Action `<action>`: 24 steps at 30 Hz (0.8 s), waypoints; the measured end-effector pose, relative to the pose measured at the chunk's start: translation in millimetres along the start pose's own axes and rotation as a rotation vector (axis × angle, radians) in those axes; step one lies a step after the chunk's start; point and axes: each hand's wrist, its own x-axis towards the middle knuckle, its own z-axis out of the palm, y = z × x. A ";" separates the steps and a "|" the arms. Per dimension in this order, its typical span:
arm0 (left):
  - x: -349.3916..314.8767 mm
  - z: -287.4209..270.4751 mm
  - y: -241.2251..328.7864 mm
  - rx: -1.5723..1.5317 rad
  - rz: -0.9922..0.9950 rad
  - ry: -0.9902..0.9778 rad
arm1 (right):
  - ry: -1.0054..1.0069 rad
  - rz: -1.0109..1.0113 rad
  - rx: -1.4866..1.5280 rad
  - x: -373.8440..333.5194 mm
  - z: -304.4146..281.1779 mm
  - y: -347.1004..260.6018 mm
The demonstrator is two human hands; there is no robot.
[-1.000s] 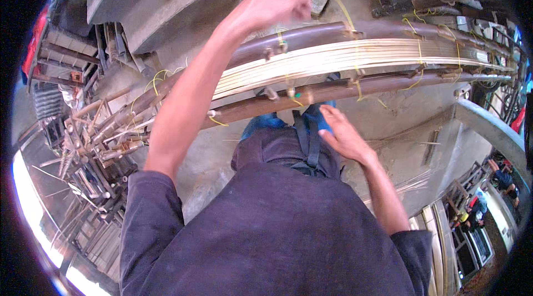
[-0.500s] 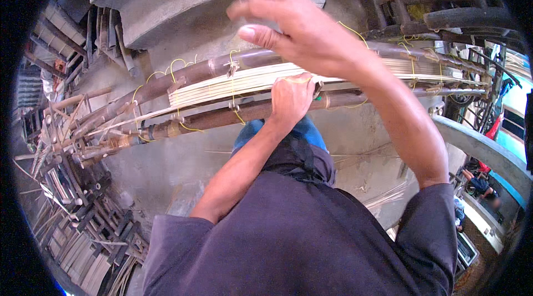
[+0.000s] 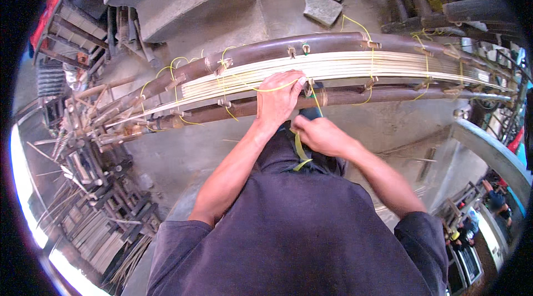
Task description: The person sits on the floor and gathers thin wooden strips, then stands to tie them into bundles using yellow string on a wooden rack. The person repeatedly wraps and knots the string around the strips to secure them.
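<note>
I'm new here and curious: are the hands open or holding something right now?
Left hand: laid on the strips; whether it grips them can't be told.
Right hand: closed, holding a yellow cord.

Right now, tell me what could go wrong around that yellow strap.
The yellow strap in the right hand appears to cross the left hand; a hard pull might pinch it. The strap's loose end hangs over dark clothes and could snag. The pale strips under the left hand might shift if it lifts.
</note>
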 end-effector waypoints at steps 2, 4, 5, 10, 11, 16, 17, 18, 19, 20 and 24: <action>12.6 -9.6 9.5 -0.214 -0.133 -0.217 | 0.210 -0.174 -0.100 27.3 47.1 34.4; 57.1 -24.3 29.3 -0.385 -0.098 -0.460 | 0.450 -0.327 0.005 55.8 67.1 43.6; 82.3 -29.1 38.7 -0.402 -0.037 -0.461 | 0.335 -0.206 -0.010 52.1 63.2 33.8; 166.9 32.8 -55.7 -0.601 -0.698 -0.612 | 0.197 -0.118 -0.275 27.2 45.5 42.3; 171.6 46.2 -59.4 -0.692 -0.658 -0.655 | 0.130 -0.127 -0.290 32.0 41.9 44.6; 178.0 -12.1 -106.0 -0.123 -0.186 -0.606 | 0.078 -0.033 -0.291 6.4 51.9 4.1; 177.1 -46.9 -109.7 0.105 -0.093 -0.592 | 0.161 -0.002 -0.130 -5.1 58.3 -10.4; 164.9 -81.5 -105.9 0.174 -0.024 -0.464 | 0.245 0.031 0.030 -5.3 64.5 -22.0; 153.8 -112.2 -132.8 0.149 0.092 -0.401 | 0.277 0.077 0.197 9.4 79.7 -33.8; 135.0 -137.7 -134.4 0.199 0.105 -0.317 | 0.319 0.141 0.365 32.2 100.8 -40.6; 38.5 -165.9 -134.8 0.000 0.009 -0.258 | 0.334 0.232 0.601 111.8 153.6 -60.2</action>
